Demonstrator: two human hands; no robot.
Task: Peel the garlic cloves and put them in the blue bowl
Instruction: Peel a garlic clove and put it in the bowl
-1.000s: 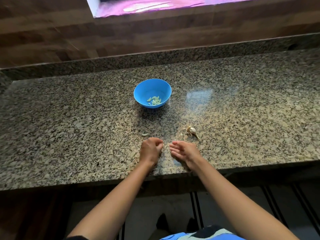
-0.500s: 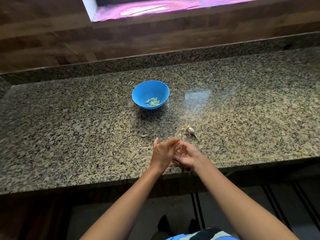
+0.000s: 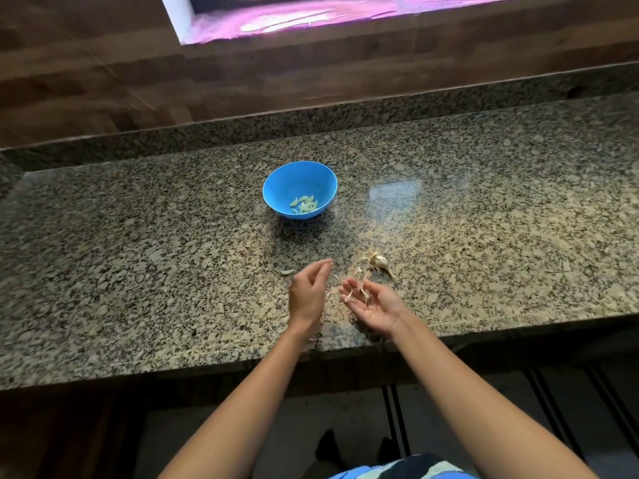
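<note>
A speckled grey-brown granite countertop [image 3: 138, 254] fills most of the view, backed by a low granite upstand and a dark wood-plank wall [image 3: 86, 81]. A pink-lit window [image 3: 311, 19] is cut off at the top edge. The round blue plastic bowl [image 3: 276, 181] stands mid-counter holding several pale peeled garlic cloves [image 3: 305, 205]. Near the front edge, the left hand [image 3: 307, 295] hovers with relaxed fingers and its palm side hidden. The right hand [image 3: 377, 307] lies palm up with fingers spread, and dry papery garlic skins [image 3: 359, 293] rest on them. Just beyond it lies an unpeeled garlic piece [image 3: 380, 262]. A small pale scrap [image 3: 286, 272], too small to identify, lies left of the hands.
</note>
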